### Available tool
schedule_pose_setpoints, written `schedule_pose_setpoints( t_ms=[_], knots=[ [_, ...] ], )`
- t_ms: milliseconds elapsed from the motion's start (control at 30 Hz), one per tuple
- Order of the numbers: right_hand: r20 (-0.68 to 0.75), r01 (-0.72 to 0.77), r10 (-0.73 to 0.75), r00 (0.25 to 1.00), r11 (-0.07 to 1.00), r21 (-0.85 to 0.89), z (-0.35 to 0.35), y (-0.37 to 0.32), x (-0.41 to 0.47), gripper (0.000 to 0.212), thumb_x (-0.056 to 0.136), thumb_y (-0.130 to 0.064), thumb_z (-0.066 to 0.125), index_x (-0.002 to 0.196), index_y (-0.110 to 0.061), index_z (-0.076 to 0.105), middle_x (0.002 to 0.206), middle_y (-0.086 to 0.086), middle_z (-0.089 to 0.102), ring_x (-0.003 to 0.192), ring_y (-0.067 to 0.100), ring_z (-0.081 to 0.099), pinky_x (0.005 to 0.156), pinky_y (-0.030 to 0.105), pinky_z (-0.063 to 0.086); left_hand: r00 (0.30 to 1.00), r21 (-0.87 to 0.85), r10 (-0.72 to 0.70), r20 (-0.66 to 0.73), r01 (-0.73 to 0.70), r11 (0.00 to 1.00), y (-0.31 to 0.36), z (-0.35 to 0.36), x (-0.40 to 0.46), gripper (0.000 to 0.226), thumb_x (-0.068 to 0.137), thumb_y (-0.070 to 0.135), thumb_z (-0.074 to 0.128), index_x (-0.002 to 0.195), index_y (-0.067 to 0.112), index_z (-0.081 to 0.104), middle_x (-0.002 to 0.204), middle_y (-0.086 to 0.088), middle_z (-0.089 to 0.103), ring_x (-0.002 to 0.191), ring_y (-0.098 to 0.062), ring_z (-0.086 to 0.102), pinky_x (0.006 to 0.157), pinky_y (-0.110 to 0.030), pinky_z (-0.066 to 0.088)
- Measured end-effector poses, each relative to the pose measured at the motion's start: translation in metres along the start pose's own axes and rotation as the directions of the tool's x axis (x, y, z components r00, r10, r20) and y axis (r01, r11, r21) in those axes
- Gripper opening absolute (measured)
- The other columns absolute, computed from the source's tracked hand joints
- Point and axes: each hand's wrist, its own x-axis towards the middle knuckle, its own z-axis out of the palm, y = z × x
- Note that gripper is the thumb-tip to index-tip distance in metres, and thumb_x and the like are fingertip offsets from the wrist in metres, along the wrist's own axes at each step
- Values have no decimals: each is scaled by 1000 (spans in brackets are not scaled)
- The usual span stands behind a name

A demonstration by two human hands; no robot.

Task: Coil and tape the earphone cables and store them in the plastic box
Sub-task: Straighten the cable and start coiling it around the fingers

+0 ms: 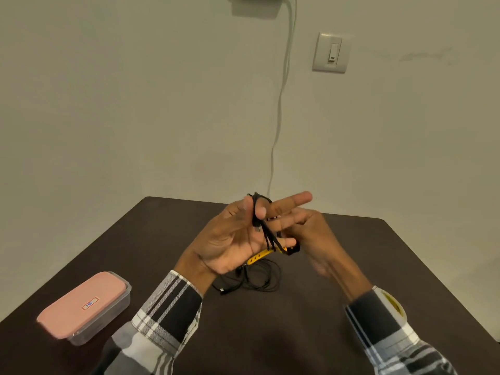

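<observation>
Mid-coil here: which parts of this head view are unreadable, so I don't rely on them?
- right hand: motion-blurred; its grip on the black cable is unclear.
- yellow object: mostly hidden behind the left hand; unidentifiable.
- plastic box: pink lid on; contents hidden, label too small.
- tape roll: on the right wrist, partly covered by the sleeve.
- second cable on the table: partly behind the left wrist.

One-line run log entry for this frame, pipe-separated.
step: coiling | left hand: black cable wound round fingers | right hand: blurred | plastic box: lid on | second cable: loose on table
</observation>
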Motion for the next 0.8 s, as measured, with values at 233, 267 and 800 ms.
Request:
schedule_pose_setpoints(
  t_ms=[233,267,800],
  knots=[
    [85,-134,128,988,989,69,21,23,-20,6,93,-10,68,95,-5,68,72,9,68,57,11,59,57,20,51,957,278,117,-267,-39,960,1,-11,2,28,85,48,68,84,21,71,146,-7,53,145,-21,36,109,-54,29],
    [74,-125,121,990,991,43,21,23,-21,9,92,-10,70,98,-3,68,74,10,70,60,12,61,60,20,52,949,340,122,-292,-17,940,0,-12,1,29,84,51,67,84,22,71,144,-3,55,144,-16,37,106,-48,34],
    [-75,193,-455,887,513,-836,25,10,-26,22,84,-13,74,98,-31,76,91,-16,75,89,10,64,67,29,53,907,484,95,-410,128,865,-17,-18,7,33,92,39,50,90,10,67,129,-9,65,138,-2,42,103,-47,47]
  ],
)
